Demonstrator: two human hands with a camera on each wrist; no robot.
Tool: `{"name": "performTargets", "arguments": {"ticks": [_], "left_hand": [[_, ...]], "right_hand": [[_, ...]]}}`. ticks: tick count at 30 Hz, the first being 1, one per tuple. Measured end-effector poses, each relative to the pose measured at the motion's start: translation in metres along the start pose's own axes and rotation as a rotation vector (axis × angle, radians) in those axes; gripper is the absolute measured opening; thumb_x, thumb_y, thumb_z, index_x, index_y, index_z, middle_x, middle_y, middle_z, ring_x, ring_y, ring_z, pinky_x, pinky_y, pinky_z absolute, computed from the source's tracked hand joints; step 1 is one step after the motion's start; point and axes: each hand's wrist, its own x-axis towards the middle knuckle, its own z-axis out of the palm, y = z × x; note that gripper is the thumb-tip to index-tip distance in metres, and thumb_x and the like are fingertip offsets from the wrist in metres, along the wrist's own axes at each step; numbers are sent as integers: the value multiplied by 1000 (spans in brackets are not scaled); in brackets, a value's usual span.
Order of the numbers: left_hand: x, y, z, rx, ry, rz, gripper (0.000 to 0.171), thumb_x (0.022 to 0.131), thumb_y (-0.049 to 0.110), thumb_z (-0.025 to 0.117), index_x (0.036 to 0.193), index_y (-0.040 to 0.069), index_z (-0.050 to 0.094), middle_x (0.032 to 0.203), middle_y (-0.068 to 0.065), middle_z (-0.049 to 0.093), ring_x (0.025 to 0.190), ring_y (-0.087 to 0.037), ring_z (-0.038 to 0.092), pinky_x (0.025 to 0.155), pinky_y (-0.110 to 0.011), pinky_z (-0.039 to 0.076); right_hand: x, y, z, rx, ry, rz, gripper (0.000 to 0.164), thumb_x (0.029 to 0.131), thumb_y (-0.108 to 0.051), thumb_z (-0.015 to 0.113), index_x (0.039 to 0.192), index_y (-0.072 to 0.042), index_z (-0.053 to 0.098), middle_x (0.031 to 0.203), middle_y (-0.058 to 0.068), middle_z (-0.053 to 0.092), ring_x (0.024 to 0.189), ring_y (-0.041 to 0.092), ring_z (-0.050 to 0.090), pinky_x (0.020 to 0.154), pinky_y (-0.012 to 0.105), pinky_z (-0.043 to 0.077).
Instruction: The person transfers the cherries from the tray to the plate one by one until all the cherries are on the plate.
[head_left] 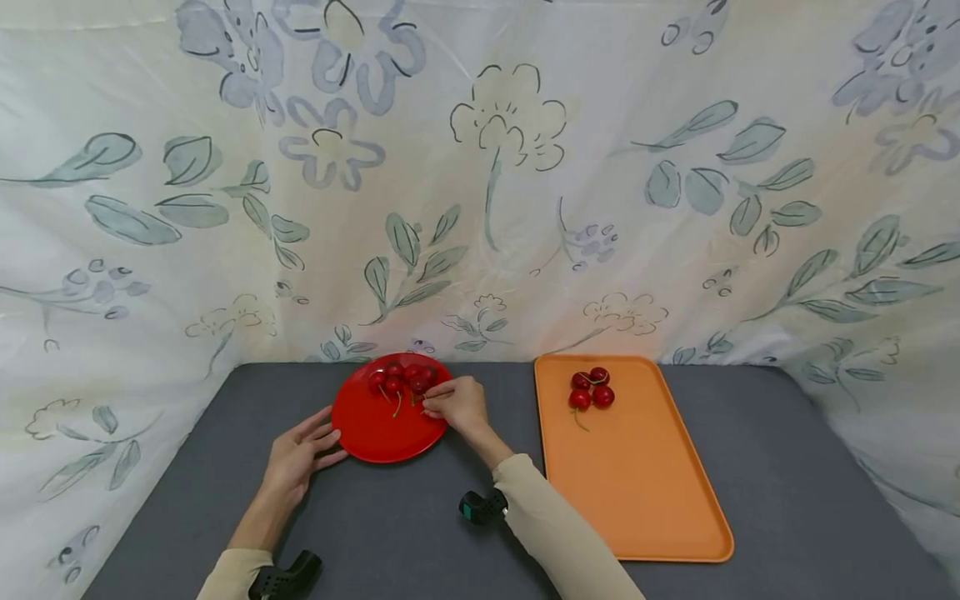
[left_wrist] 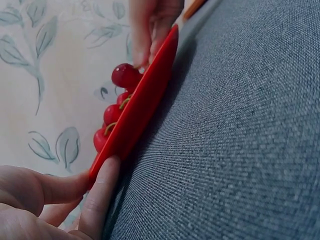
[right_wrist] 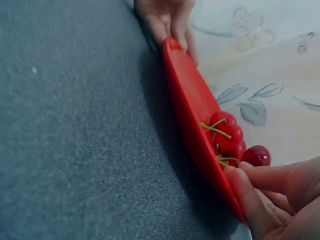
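A round red plate bears several dark red cherries with green stems, bunched toward its far side. At the plate's near-left rim, my left hand pinches the edge between thumb and fingers. My right hand is over the plate's right side, thumb and forefinger pinching a cherry by its stem. In the left wrist view that cherry sits higher than the others, right beside the fingertips. The right wrist view shows the same darker cherry just beyond the pinching fingers.
An orange rectangular tray lies right of the plate, with several cherries grouped near its far end. Both stand on a dark grey tabletop. A flower-patterned curtain hangs behind the table.
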Motion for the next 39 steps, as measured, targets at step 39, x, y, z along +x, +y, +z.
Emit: {"name": "performTargets", "arguments": {"ticks": [39], "left_hand": [[-1,0,1,-9,7,7,59,99,2,55,153,5,31,149,-27,37,93,-3,67,86,-34,58]], "right_hand": [[-11,-34,-11,-40,20,-84,9,84,0,75,88,8,76,74,16,72,58,21,70,55,26,60]]}}
